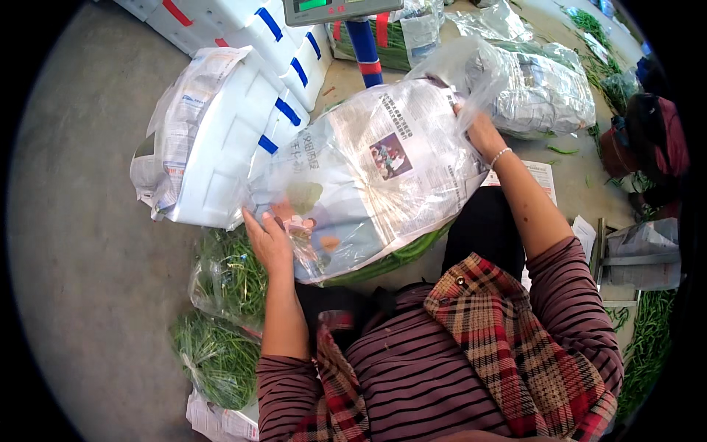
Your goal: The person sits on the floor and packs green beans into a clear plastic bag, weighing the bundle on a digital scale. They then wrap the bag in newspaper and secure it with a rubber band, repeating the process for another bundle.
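A large clear plastic bag (342, 221) lies before me, packed with long green vegetables (409, 251) under printed newspaper sheets (425, 127). The vegetables show along the edge nearest me. My left hand (270, 240) rests at the bag's left end, thumb and fingers apart, beside the loose plastic. At the upper right, my right hand (481, 132) grips the bag's gathered plastic mouth (475, 83), with some fingers hidden behind the film. Just left of the bag, a white foam box (226, 149) stands tilted, with newspaper and plastic over its side.
White foam boxes (248, 33) with blue tape are stacked at upper left. A scale display (342, 8) stands on a blue post (364, 50). Wrapped bundles (544, 91) lie behind, bagged greens (218, 359) at lower left. Another person (657, 132) is at far right, near a metal-framed stool (635, 258).
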### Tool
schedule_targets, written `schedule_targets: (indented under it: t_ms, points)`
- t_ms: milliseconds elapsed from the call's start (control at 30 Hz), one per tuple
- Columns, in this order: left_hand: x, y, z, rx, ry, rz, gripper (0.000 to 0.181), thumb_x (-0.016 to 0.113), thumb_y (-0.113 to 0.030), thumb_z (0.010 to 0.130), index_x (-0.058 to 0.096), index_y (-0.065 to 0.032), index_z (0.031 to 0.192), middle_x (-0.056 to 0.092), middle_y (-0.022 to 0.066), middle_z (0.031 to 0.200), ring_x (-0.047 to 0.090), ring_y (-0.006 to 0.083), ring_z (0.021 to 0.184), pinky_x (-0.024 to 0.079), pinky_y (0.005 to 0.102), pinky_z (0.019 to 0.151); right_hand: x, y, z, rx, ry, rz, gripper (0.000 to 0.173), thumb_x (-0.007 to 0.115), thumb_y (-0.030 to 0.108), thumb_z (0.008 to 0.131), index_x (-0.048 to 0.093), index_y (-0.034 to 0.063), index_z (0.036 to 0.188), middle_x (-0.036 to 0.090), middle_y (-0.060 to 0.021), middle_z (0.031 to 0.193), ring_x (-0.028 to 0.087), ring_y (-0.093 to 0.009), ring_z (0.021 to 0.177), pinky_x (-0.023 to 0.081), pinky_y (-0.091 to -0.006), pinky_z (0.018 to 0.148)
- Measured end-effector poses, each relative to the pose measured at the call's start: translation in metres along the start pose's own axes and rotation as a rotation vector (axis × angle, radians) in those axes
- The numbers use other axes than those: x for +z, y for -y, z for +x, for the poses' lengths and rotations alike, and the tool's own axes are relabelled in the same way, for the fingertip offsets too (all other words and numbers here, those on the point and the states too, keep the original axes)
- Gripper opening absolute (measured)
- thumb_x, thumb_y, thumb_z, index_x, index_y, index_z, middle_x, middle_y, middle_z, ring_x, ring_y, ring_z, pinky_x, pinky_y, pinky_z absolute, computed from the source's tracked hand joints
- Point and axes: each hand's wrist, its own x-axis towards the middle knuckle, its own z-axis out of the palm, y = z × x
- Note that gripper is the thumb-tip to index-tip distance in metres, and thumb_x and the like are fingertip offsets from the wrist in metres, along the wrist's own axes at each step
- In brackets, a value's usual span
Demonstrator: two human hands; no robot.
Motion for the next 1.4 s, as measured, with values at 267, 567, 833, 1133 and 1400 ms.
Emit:
schedule_targets:
  t_ms: [267,567,833,1133,1400]
  points:
    - [0.037,0.017,0.063,0.052,-0.003,0.072,0.055,0.035,-0.033,0.098,0.036,0.0014,0.141,0.044,0.0249,0.139,0.042,0.0401,0.128,0.034,0.0413,0.105,0.011,-0.021,-0.059,0.007,0.021,-0.216,0.050,0.029,0.041,0.093,0.053,0.0015,0.113,0.058,-0.0297,0.108,0.053,-0.049,0.100,0.042,-0.0511,0.088]
    - [-0.031,0.011,0.075,0.092,0.286,0.164,0.059,0.045,-0.032,0.096,0.032,0.0009,0.143,0.044,0.0289,0.138,0.045,0.0384,0.127,0.035,0.0401,0.105,-0.026,0.042,-0.121,0.066,-0.189,0.185,0.052,0.054,0.037,0.093,0.050,-0.0025,0.126,0.058,-0.0227,0.121,0.056,-0.030,0.115,0.042,-0.0348,0.098]
    - [-0.010,-0.148,-0.005,0.644,0.381,0.138,0.035,0.059,-0.011,0.088,0.057,0.0038,0.120,0.062,0.0201,0.117,0.061,0.0299,0.107,0.046,0.0397,0.093,-0.034,0.040,-0.075,0.040,-0.305,0.397,0.024,0.069,0.023,0.082,0.065,0.0001,0.091,0.066,-0.0084,0.086,0.058,-0.013,0.070,0.048,-0.0283,0.065]
    - [0.134,-0.275,-0.037,1.370,0.745,0.007,0.041,0.055,-0.019,0.088,0.056,0.0008,0.123,0.050,0.0220,0.133,0.048,0.0369,0.123,0.036,0.0413,0.106,-0.047,0.044,-0.032,-0.034,-0.373,0.322,0.027,0.062,0.020,0.082,0.059,-0.0030,0.069,0.052,-0.0090,0.056,0.045,-0.009,0.053,0.041,-0.0300,0.050]
    - [0.163,-0.285,-0.083,0.588,1.317,-0.228,0.049,0.058,-0.022,0.088,0.047,-0.0079,0.133,0.046,0.0163,0.137,0.041,0.0334,0.129,0.032,0.0406,0.108,-0.017,0.058,-0.040,-0.245,-0.693,0.330,0.018,0.061,0.016,0.076,0.056,0.0031,0.063,0.058,-0.0123,0.064,0.058,-0.030,0.061,0.045,-0.0387,0.054]
